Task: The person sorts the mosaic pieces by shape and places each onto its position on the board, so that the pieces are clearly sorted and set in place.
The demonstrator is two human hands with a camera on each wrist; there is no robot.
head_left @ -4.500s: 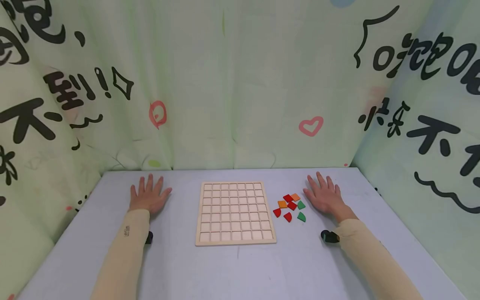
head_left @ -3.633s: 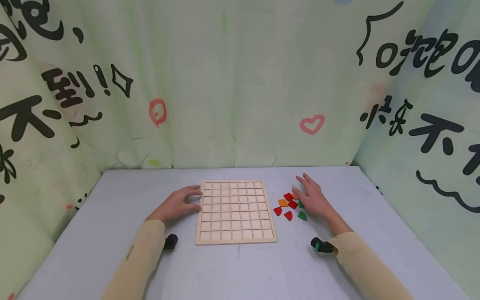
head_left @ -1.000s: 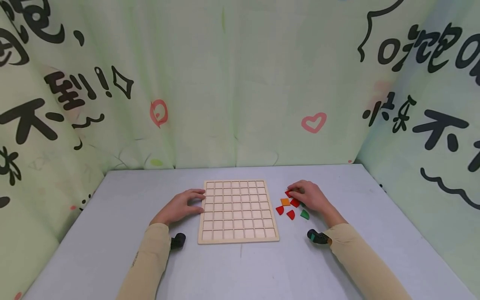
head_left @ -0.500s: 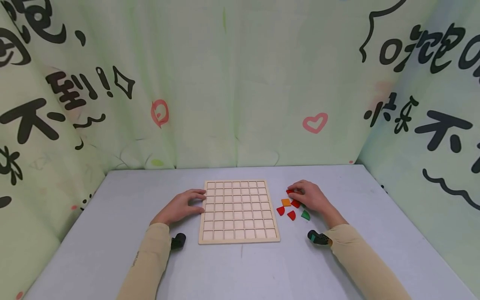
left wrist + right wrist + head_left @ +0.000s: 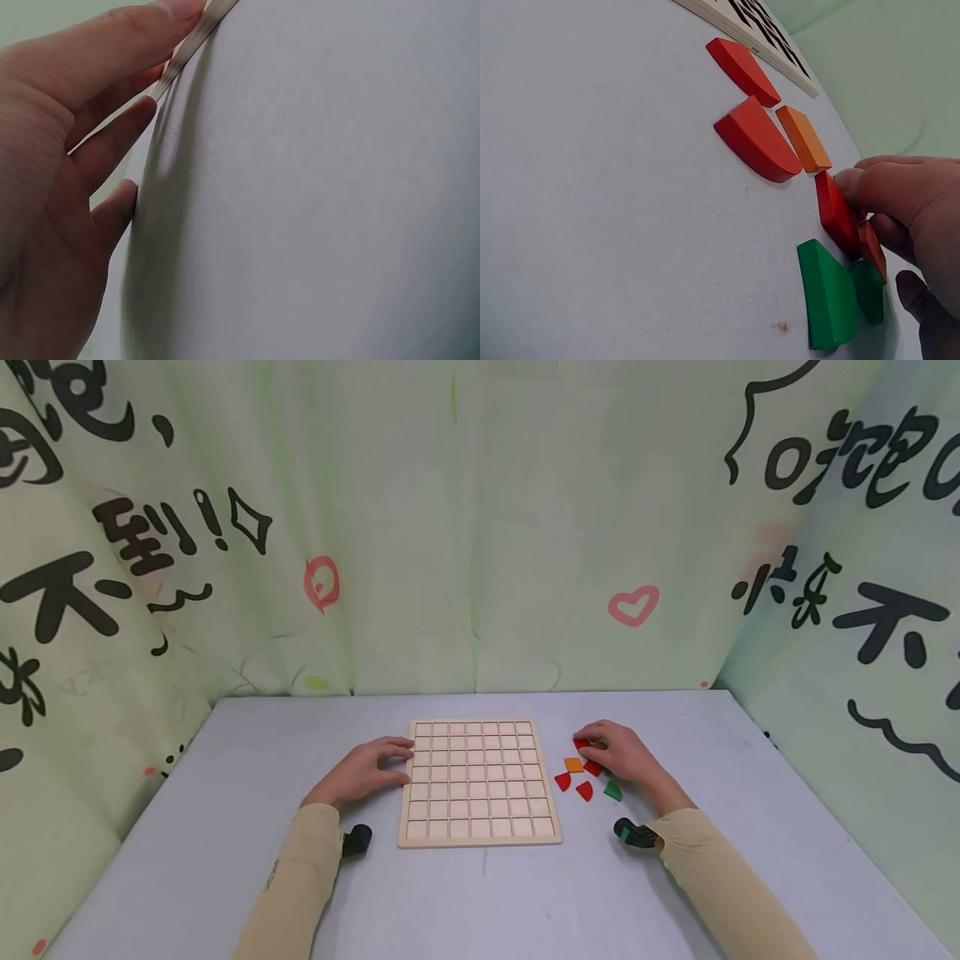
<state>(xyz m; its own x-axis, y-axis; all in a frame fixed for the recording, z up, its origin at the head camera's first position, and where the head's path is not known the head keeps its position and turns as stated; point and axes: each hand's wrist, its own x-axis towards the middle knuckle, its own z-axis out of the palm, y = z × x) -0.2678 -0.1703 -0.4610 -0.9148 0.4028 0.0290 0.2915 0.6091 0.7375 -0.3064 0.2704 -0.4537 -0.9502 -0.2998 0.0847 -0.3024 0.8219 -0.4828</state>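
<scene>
From the head view, we see a square board (image 5: 480, 783) of pale wood at the middle, its raised rim enclosing a grid of shallow square hollows. At nine o'clock to it, our left hand (image 5: 362, 772) touches the rim, thumb and fingers spread apart and slightly bent, not wrapped round it. At three o'clock lies a cluster of smooth, flat-faced pieces on the matte white table (image 5: 480, 910): an orange square (image 5: 573, 765), two red wedges (image 5: 585, 790) with one curved side, a red block (image 5: 592, 767) and a green piece (image 5: 612, 790). Our right hand (image 5: 620, 752) bends over the cluster's one o'clock side, its thumb and fingertips closed together on a red piece (image 5: 581, 743). A soft, pale green curtain (image 5: 540, 552) hangs behind.

From the left wrist, at eleven o'clock, our thumb and a fingertip meet the board's thin, straight edge, the other fingers fanned.

From the right wrist, the thumb at three o'clock overlaps the red block and hides the pinch. The pieces show thick sides; a second green piece (image 5: 868, 291) and a second orange piece (image 5: 871, 251) sit below the thumb, and the board's corner shows at one o'clock.
</scene>
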